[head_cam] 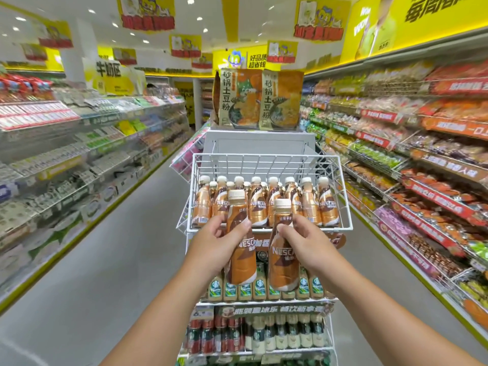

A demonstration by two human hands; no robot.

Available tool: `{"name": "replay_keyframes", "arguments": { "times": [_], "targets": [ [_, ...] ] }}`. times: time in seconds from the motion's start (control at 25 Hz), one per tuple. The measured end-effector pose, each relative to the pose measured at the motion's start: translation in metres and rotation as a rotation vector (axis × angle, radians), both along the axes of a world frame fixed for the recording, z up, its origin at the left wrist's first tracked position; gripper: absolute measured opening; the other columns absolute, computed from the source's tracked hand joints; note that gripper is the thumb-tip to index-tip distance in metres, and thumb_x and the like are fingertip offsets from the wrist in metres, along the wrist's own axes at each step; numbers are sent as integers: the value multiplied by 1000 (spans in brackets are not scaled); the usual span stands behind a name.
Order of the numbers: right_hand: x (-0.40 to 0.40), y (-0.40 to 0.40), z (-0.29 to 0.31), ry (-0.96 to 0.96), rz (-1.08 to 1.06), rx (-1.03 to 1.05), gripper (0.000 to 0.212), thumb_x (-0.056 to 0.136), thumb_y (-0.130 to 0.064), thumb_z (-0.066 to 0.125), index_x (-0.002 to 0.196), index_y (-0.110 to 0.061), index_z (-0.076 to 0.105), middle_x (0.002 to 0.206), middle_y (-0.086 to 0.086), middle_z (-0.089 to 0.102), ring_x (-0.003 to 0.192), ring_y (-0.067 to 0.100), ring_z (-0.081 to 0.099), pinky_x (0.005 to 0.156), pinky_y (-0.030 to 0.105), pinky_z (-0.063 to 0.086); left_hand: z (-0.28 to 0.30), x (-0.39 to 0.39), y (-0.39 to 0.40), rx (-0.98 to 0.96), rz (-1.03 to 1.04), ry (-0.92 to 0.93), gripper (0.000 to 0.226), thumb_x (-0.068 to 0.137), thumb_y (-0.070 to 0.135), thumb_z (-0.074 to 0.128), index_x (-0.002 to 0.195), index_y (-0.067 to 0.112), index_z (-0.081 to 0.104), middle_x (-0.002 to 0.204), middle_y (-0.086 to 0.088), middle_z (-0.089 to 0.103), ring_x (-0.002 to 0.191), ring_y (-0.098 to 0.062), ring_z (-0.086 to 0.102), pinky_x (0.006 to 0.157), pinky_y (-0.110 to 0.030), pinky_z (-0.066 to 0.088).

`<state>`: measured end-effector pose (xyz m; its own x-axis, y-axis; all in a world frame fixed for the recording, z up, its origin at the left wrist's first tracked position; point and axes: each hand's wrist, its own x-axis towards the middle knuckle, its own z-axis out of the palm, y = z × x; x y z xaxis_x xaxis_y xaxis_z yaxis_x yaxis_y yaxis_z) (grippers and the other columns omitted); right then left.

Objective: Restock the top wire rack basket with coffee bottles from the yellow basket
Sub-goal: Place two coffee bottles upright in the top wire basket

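1. Fingers (241,228) of left hand (214,247) curled round one Nescafé coffee bottle (239,249), thumb across its shoulder; plastic body, glossy copper-and-brown swirl sleeve, cream screw cap, held upright just before the rack's front rim
2. Right hand (303,241) wrapped the same way round a second Nescafé bottle (282,257), thumb pressed near its narrow neck, base hanging lower than its neighbour's
3. Both bottles close side by side, apart from each other, in front of the top wire rack basket (269,228): white coated wire, square grid back, open top, flared sides
4. Inside that basket, rows of matching coffee bottles (264,204) standing upright, cream caps in tidy lines, filling the back and leaving the front edge bare
5. Below, a shelf of squat Starbucks bottles (260,286) with green round logos, then a lower tier of dark and pale bottles (264,336) behind a printed strip
6. Above the rack, two matte paper-look noodle packs (260,99) standing on a white display top
7. Long shelves of snack packets (409,143) along the right aisle, blurred
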<state>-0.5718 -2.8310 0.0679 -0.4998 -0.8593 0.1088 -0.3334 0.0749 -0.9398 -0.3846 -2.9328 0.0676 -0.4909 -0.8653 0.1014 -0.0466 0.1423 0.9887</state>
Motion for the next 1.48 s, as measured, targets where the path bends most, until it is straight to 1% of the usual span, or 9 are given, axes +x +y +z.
{"name": "replay_keyframes", "arguments": {
  "times": [0.12, 0.28, 0.52, 0.8, 0.96, 1.08, 1.16, 1.28, 1.48],
  "targets": [
    [-26, -9, 0, 28, -27, -32, 50, 94, -61, 60, 134, -31, 53, 120, -5, 67, 105, 11, 68, 83, 29, 58, 16, -29, -6, -55, 23, -18, 27, 85, 56, 73, 104, 37, 71, 96, 16, 77, 86, 1, 72, 75, -26, 59],
    [-80, -22, 3, 49, -2, -55, 55, 89, -70, 59, 127, -30, 58, 118, -8, 69, 100, 10, 71, 77, 27, 59, 30, -79, -19, -91, 85, -50, 22, 85, 49, 74, 102, 34, 73, 95, 13, 77, 88, -9, 74, 74, -32, 58],
    [-175, -43, 30, 79, 75, -131, 17, 91, -43, 74, 92, -26, 71, 78, -9, 74, 66, -1, 68, 56, 13, 45, 45, -172, -38, -243, 179, -177, 20, 86, 51, 71, 91, 32, 73, 84, 11, 75, 77, -8, 72, 74, -34, 60],
    [-248, -73, 58, 133, 63, -161, 18, 85, -38, 78, 94, -23, 75, 90, -2, 78, 88, 18, 73, 87, 44, 58, 63, -244, -62, -301, 260, -146, 28, 82, 56, 74, 101, 35, 71, 91, 15, 73, 87, -7, 70, 75, -30, 55],
    [-263, -83, 74, 154, 65, -222, 27, 84, -28, 80, 108, -33, 69, 98, 6, 75, 93, 28, 71, 81, 39, 59, 80, -259, -81, -419, 226, -179, 26, 84, 55, 73, 102, 36, 70, 94, 15, 72, 86, -10, 68, 80, -33, 55],
    [-272, -89, 89, 182, 74, -290, 34, 77, -29, 82, 108, -36, 69, 98, -1, 76, 92, 24, 74, 90, 49, 60, 97, -266, -93, -586, 195, -289, 26, 85, 59, 69, 108, 49, 61, 101, 24, 69, 78, -8, 63, 77, -34, 54],
    [-278, -93, 97, 258, 64, -313, 36, 77, -23, 86, 106, -38, 69, 100, -4, 76, 93, 15, 74, 92, 46, 59, 105, -269, -103, -624, 169, -280, 27, 84, 56, 72, 106, 59, 58, 102, 26, 68, 78, -5, 63, 77, -32, 52],
    [-285, -96, 105, 405, 21, -319, 39, 79, -21, 89, 104, -40, 66, 100, -15, 75, 96, 1, 70, 90, 32, 57, 104, -273, -117, -664, 123, -262, 38, 81, 44, 81, 111, 54, 61, 100, 22, 71, 92, -3, 66, 84, -35, 55],
    [-294, -108, 85, 682, -124, -199, 38, 84, -32, 82, 108, -49, 58, 97, -30, 69, 86, 1, 65, 75, 33, 55, 81, -288, -138, -742, 44, -261, 34, 82, 30, 83, 109, 41, 64, 100, 17, 72, 101, -3, 67, 87, -38, 56]
  ]
}}
